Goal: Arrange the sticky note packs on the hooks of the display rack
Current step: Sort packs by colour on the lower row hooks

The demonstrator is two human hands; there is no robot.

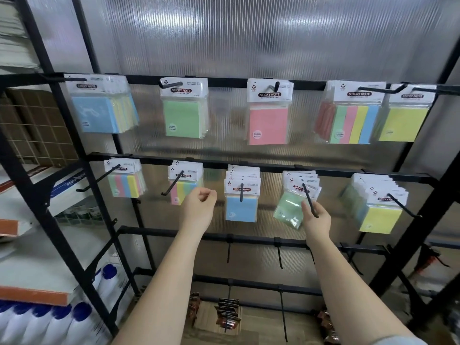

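- I am reaching up with both arms to the middle bar of the display rack (249, 168), where five hooks are already carrying sticky note packs.
- My right hand (316, 217) is working at the fourth hook (310, 200) from the left. The fingers are curling around the lower right edge of the green pack (288, 207) and holding it.
- That green pack is hanging at the front of its stack, tilting with its bottom corner swung down and to the left, while the white header cards behind it are fanning out unevenly.
- The hook is running out from the bar toward me and slightly downward, its tip lying just over my right fingers. The pack's header has to travel along that line, away from me toward the bar.
- My left hand (199, 207) is hovering loosely curled and holding nothing, between the striped pack (184, 192) and the blue pack (241, 210), touching neither as far as I can tell.
- My right hand is the nearer one to the crooked pack, so I am judging that it should be squaring it and pushing it back.
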